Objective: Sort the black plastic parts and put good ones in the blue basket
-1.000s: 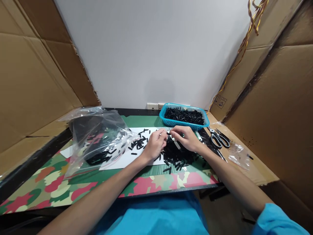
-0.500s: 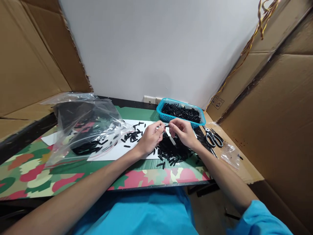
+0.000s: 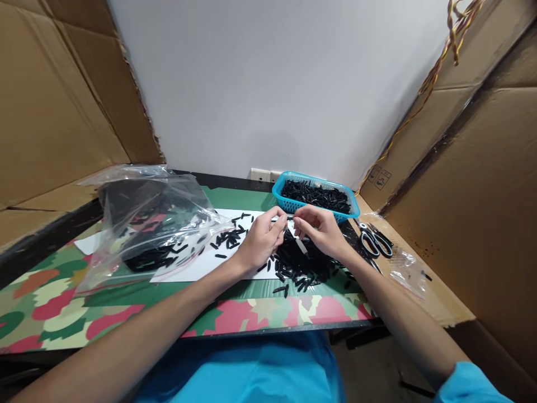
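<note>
My left hand (image 3: 265,238) is closed in a pinch above a heap of small black slender pieces (image 3: 304,274). A dark bit shows at its fingertips, apparently one of those pieces, mostly hidden by the fingers. Close beside it, my right hand (image 3: 319,228) has thumb and forefinger curled together; what lies between them is too small to make out. A thin white strip (image 3: 301,245) slants down below the right fingers, over the heap; I cannot tell whether it is held. More black pieces (image 3: 229,238) are scattered on the white sheet (image 3: 180,273) to the left.
A blue basket (image 3: 279,197) full of black pieces stands behind my hands. Scissors (image 3: 375,246) and a small clear bag (image 3: 409,274) lie at the right. At the left sits a large clear zip bag (image 3: 168,193) containing black pieces. Cardboard walls (image 3: 474,184) flank the table.
The view has shifted slightly, moving the scene a little right and down. The black piece that bridged both hands' fingertips now shows less, and the fingertips are slightly farther apart.
</note>
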### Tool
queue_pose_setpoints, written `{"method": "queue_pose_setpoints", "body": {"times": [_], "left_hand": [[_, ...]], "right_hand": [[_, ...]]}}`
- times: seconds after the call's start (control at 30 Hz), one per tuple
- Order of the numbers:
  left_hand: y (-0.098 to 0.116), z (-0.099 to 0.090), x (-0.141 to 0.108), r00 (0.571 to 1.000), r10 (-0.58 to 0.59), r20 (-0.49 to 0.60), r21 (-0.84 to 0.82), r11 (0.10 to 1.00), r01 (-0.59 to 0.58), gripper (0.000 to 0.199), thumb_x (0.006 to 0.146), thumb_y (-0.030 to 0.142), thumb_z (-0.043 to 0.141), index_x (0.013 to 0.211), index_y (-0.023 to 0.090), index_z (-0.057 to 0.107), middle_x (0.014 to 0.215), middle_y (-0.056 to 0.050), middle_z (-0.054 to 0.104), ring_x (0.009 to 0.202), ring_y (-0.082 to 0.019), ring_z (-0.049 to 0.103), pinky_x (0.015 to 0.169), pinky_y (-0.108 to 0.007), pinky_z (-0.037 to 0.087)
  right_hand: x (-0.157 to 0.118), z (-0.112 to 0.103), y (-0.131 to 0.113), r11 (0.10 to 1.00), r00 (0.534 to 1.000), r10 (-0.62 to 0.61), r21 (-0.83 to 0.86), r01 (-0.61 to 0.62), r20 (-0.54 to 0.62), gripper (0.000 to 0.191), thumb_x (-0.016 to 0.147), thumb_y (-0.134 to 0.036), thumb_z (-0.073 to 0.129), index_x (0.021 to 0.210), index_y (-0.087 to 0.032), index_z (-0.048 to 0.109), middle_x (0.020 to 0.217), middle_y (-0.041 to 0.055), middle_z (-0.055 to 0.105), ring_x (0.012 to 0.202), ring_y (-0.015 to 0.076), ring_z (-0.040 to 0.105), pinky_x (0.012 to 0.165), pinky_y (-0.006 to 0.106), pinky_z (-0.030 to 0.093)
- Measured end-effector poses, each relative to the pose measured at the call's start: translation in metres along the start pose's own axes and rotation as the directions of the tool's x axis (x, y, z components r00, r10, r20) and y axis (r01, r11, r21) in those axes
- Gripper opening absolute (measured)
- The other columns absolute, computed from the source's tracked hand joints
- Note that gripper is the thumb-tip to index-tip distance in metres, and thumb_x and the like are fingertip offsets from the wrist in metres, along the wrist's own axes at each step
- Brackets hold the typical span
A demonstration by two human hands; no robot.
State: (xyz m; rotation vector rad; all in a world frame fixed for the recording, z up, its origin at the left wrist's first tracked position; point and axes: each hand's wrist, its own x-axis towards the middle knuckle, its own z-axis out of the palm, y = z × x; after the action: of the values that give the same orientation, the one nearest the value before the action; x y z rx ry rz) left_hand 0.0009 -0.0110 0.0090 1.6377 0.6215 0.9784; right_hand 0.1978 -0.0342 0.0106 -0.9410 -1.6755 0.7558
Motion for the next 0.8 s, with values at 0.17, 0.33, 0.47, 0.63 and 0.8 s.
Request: {"method": "queue_pose_setpoints", "body": {"times": [0.17, 0.33, 0.47, 0.63, 0.8], "left_hand": [[0.003, 0.0, -0.001, 1.0, -0.023, 0.018, -0.032, 0.999, 0.023, 0.036, 0.105, 0.055, 0.056, 0.09, 0.022, 0.052, 0.049, 0.011, 0.044, 0.04, -0.006, 0.033, 0.043, -0.016, 0.029], [0.005, 0.002, -0.002, 0.995, -0.087, 0.043, -0.084, 0.992, 0.09, 0.035, 0.101, 0.056, 0.062, 0.095, 0.023, 0.054, 0.048, 0.013, 0.041, 0.037, -0.005, 0.028, 0.039, -0.014, 0.024], [0.007, 0.001, -0.001, 0.979, -0.186, 0.083, -0.162, 0.967, 0.197, 0.03, 0.103, 0.054, 0.058, 0.099, 0.025, 0.051, 0.046, 0.014, 0.037, 0.035, -0.006, 0.02, 0.036, -0.013, 0.02], [0.011, -0.003, -0.001, 0.936, -0.314, 0.16, -0.249, 0.905, 0.346, 0.034, 0.105, 0.058, 0.041, 0.107, 0.026, 0.054, 0.05, 0.011, 0.038, 0.034, -0.007, 0.02, 0.034, -0.014, 0.014], [0.01, 0.001, -0.003, 0.919, -0.373, 0.127, -0.28, 0.876, 0.394, 0.041, 0.105, 0.063, 0.038, 0.132, 0.034, 0.047, 0.051, 0.011, 0.045, 0.032, -0.009, 0.023, 0.034, -0.013, 0.015]], "right_hand": [[-0.001, -0.001, -0.002, 0.996, 0.999, -0.035, -0.086, 0.034, -0.01, 0.033, 0.1, -0.055, 0.069, 0.095, -0.022, 0.068, 0.076, 0.0007, 0.069, 0.064, 0.0161, 0.065, 0.058, 0.027, 0.054], [0.001, 0.0, -0.006, 0.973, 0.995, -0.083, -0.221, 0.07, -0.049, 0.032, 0.101, -0.052, 0.064, 0.093, -0.022, 0.069, 0.076, 0.0011, 0.07, 0.065, 0.017, 0.066, 0.06, 0.029, 0.055], [0.005, -0.016, -0.006, 0.913, 0.958, -0.154, -0.406, 0.044, -0.241, 0.027, 0.099, -0.047, 0.065, 0.091, -0.022, 0.072, 0.091, 0.0058, 0.076, 0.085, 0.0233, 0.068, 0.085, 0.038, 0.056], [0.012, -0.067, 0.008, 0.805, 0.831, -0.178, -0.564, -0.185, -0.527, 0.022, 0.092, -0.039, 0.062, 0.091, -0.02, 0.073, 0.111, 0.0162, 0.073, 0.123, 0.039, 0.053, 0.116, 0.068, 0.024], [0.012, -0.072, 0.009, 0.818, 0.887, -0.117, -0.55, -0.169, -0.447, 0.027, 0.093, -0.04, 0.063, 0.098, -0.019, 0.078, 0.114, 0.0166, 0.076, 0.121, 0.0384, 0.058, 0.112, 0.065, 0.034]]}}
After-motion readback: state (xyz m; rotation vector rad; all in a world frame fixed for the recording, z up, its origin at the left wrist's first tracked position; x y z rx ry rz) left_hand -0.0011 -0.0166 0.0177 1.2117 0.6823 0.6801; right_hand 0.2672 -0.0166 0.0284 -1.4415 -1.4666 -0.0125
